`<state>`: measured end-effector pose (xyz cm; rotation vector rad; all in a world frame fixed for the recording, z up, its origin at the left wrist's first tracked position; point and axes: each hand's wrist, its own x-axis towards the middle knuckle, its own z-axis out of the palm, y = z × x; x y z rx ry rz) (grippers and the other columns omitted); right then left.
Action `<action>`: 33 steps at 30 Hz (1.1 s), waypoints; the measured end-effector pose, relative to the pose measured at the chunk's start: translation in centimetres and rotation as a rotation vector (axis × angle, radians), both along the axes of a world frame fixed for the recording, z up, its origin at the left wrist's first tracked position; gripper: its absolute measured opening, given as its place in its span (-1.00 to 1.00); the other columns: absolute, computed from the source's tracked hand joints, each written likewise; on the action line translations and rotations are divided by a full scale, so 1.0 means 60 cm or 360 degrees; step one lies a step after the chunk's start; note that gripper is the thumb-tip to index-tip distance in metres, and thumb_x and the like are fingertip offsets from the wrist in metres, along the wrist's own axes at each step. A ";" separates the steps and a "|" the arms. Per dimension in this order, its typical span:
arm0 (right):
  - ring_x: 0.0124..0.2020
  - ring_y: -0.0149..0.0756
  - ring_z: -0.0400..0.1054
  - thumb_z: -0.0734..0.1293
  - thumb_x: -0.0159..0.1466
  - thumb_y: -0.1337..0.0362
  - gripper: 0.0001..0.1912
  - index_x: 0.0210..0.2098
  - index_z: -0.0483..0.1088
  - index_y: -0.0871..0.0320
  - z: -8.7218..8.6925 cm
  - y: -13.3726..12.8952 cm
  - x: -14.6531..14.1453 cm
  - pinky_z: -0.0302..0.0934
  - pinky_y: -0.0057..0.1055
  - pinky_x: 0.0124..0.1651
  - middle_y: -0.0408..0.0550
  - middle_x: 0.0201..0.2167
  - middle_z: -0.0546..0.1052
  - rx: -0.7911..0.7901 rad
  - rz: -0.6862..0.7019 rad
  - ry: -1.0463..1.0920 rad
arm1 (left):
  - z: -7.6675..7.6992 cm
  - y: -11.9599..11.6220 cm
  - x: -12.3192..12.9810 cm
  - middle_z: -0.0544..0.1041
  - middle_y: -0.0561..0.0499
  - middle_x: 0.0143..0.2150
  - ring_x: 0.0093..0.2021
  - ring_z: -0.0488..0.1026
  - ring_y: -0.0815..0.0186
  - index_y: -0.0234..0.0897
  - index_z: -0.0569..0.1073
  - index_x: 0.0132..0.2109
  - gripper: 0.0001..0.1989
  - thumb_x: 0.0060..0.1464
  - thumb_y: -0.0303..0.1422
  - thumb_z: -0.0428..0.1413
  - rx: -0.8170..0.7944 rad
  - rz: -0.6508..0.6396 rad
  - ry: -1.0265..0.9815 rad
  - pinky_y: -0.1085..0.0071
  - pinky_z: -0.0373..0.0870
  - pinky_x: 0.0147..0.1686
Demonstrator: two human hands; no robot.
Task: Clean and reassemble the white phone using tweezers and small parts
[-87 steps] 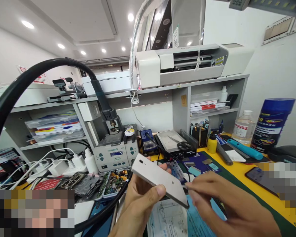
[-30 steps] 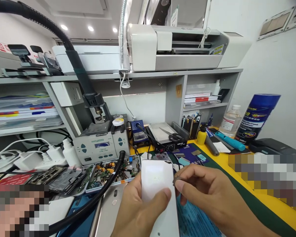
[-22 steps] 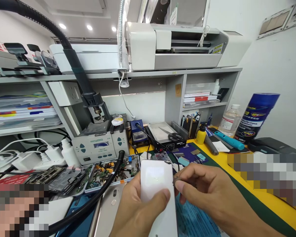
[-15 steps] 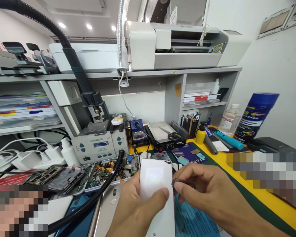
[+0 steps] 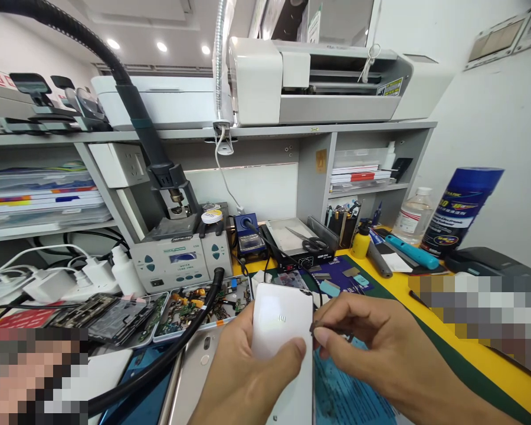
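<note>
A white phone [image 5: 279,319] with a small logo is tilted up in front of me, its lower end cut off by the frame. My left hand [image 5: 259,369] is wrapped round it from the left, thumb lying across its face. At the phone's right edge, my right hand [image 5: 358,336] pinches a thin dark pry tool [image 5: 331,328] whose tip meets that edge. The tool's exact shape is partly hidden by the fingers. Beneath the hands lies a blue printed sheet [image 5: 349,389]; another, pale gold phone [image 5: 199,360] rests to the left.
A tray of small phone parts [image 5: 194,304] stands behind the hands, with a thick black hose [image 5: 181,342] arching across. Farther back are a grey rework station [image 5: 181,260] and scissors [image 5: 312,241]. A blue spray can [image 5: 462,206] and a clear bottle [image 5: 411,215] stand at right.
The phone has tilted slightly, so the glare on its back has shifted and the logo shows more clearly. Both hands keep their hold; the whole view has shifted a little.
</note>
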<state>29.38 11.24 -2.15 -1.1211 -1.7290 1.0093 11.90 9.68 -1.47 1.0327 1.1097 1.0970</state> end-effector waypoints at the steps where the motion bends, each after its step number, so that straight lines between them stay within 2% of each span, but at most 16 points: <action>1: -0.42 -0.36 0.37 0.37 0.22 0.29 -0.91 -0.43 0.48 0.09 0.001 0.000 0.000 0.27 -0.51 -0.36 -0.17 -0.46 0.55 0.0024 -0.0001 -0.0019 | 0.000 0.000 0.000 0.62 -0.05 -0.40 -0.40 0.55 0.20 -0.32 0.48 -0.03 -0.55 -0.12 -0.31 0.28 -0.0001 0.0005 0.0014 0.36 0.43 -0.34; 4: -0.43 -0.36 0.38 0.38 0.22 0.26 -0.90 -0.43 0.49 0.10 0.003 0.002 -0.002 0.27 -0.51 -0.37 -0.15 -0.46 0.55 0.0082 0.0012 -0.0049 | -0.003 0.002 -0.002 0.61 -0.04 -0.42 -0.44 0.53 0.23 -0.32 0.49 -0.04 -0.55 -0.12 -0.30 0.29 0.0018 -0.0002 0.0018 0.37 0.42 -0.37; 9: -0.43 -0.37 0.37 0.38 0.22 0.23 -0.87 -0.43 0.47 0.11 0.004 0.006 -0.002 0.27 -0.52 -0.37 -0.16 -0.46 0.54 0.0038 0.0050 -0.0042 | -0.003 0.001 -0.001 0.62 -0.05 -0.36 -0.55 0.45 0.33 -0.30 0.50 -0.08 -0.57 -0.14 -0.26 0.31 0.0045 -0.0037 -0.0007 0.39 0.38 -0.42; 17: -0.40 -0.37 0.35 0.38 0.24 0.24 -0.87 -0.42 0.44 0.12 -0.003 0.009 0.001 0.26 -0.51 -0.35 -0.17 -0.43 0.52 0.0029 0.0069 -0.0059 | 0.000 0.000 0.003 0.60 -0.01 -0.43 -0.55 0.45 0.31 -0.30 0.49 -0.08 -0.58 -0.15 -0.30 0.27 0.0038 -0.0004 0.0020 0.40 0.37 -0.43; 22: -0.42 -0.37 0.33 0.37 0.23 0.25 -0.87 -0.43 0.41 0.13 0.000 0.014 0.000 0.24 -0.48 -0.35 -0.17 -0.48 0.51 -0.0076 0.0111 -0.0032 | 0.002 -0.001 0.001 0.62 -0.05 -0.36 -0.52 0.46 0.32 -0.31 0.49 -0.10 -0.61 -0.13 -0.28 0.26 0.0077 -0.0016 0.0074 0.40 0.38 -0.40; 33: -0.40 -0.33 0.39 0.38 0.23 0.28 -0.87 -0.42 0.40 0.16 -0.003 0.017 0.006 0.26 -0.41 -0.31 -0.13 -0.47 0.53 -0.0230 0.0218 0.0115 | 0.004 -0.005 0.005 0.57 0.00 -0.45 -0.50 0.41 0.34 -0.32 0.48 -0.11 -0.61 -0.13 -0.29 0.26 0.0051 0.0001 0.0029 0.44 0.33 -0.45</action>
